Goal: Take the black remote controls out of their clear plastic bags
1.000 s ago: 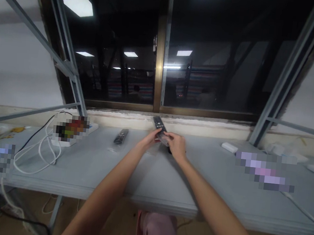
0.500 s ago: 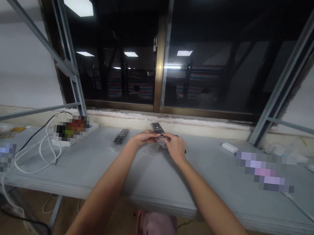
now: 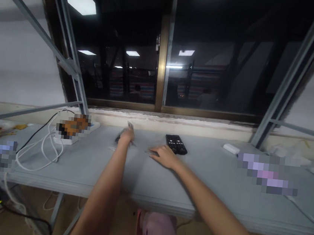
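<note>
My left hand [image 3: 127, 134] is stretched out to the far left-middle of the grey table [image 3: 144, 183]. It is closed round a slim remote [image 3: 130, 125] whose grey tip sticks up above the fingers; motion blurs it. Just behind that hand lies another dark remote [image 3: 117, 139], mostly hidden. My right hand [image 3: 164, 156] rests flat on the table with fingers spread, its fingertips on a clear plastic wrapper [image 3: 149, 152]. A black remote [image 3: 176, 144] lies on the table just beyond the right hand, not touched.
A white power strip with coiled white cable [image 3: 44, 150] sits at the left. A small white box [image 3: 230, 148] lies at the right. Slanted metal frame struts [image 3: 76, 83] rise on both sides before a dark window. The table's front edge [image 3: 148, 202] runs close to my lap.
Both hands held one remote together at the middle. Now my left hand has carried it to the left, and my right hand has let go and dropped flat, uncovering the black remote.
</note>
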Demonstrator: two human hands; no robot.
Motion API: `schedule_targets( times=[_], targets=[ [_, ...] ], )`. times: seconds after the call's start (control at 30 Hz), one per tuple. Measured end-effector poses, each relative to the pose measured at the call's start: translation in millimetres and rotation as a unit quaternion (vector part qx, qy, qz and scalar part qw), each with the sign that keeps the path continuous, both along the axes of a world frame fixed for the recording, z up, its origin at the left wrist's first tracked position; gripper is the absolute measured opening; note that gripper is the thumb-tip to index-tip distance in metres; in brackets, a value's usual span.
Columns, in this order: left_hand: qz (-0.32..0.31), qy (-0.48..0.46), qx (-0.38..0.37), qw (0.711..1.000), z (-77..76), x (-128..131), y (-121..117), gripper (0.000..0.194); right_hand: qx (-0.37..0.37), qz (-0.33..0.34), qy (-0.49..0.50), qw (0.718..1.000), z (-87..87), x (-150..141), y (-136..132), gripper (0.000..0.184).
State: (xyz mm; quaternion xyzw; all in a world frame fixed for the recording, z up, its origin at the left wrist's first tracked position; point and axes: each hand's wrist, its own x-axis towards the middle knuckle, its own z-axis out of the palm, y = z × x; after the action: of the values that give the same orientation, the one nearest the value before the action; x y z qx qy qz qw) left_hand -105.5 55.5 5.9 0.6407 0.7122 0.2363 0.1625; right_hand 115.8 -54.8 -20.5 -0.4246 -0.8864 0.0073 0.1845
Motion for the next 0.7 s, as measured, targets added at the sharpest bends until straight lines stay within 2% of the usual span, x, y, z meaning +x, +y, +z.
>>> schedule_targets(
  times=[0.07, 0.17, 0.23, 0.33, 0.4, 0.47, 0.6, 0.7],
  targets=[
    [0.045, -0.01, 0.006, 0.999, 2.5, -2.0, -5.4, 0.048, 0.007, -0.021, -0.021, 1.0, 2.6, -0.1, -1.9, 0.03],
    [0.096, -0.056, 0.056, 0.992, 7.4, 2.4, -13.9, 0.028, 0.023, -0.066, -0.028, 0.997, 7.2, 0.8, -3.6, 0.029],
    [0.106, -0.03, 0.096, 0.989, 9.5, 9.4, -19.6, 0.024, 0.021, -0.088, -0.028, 0.995, 7.9, 1.3, -3.1, 0.028],
    [0.088, 0.107, 0.141, 0.98, 11.4, 24.2, -28.1, 0.028, 0.024, -0.115, -0.021, 0.993, 5.5, 2.8, -0.3, 0.027],
    [0.064, 0.165, 0.153, 0.972, 12.5, 36.2, -33.2, 0.03, 0.031, -0.129, -0.01, 0.991, 3.8, 4.6, 2.0, 0.024],
    [0.041, 0.149, 0.144, 0.977, 13.0, 49.1, -37.2, 0.029, 0.033, -0.141, -0.002, 0.99, 3.8, 6.7, 3.6, 0.019],
    [-0.005, 0.06, 0.111, 0.992, 9.8, 72.1, -41.5, 0.029, 0.03, -0.157, 0.001, 0.987, 9.3, 8.5, 2.5, 0.008],
    [-0.001, 0.02, 0.13, 0.991, 4.9, 82.2, -42.1, 0.033, 0.054, -0.19, 0.038, 0.98, 14.4, 7.8, 0.0, 0.009]
  ],
)
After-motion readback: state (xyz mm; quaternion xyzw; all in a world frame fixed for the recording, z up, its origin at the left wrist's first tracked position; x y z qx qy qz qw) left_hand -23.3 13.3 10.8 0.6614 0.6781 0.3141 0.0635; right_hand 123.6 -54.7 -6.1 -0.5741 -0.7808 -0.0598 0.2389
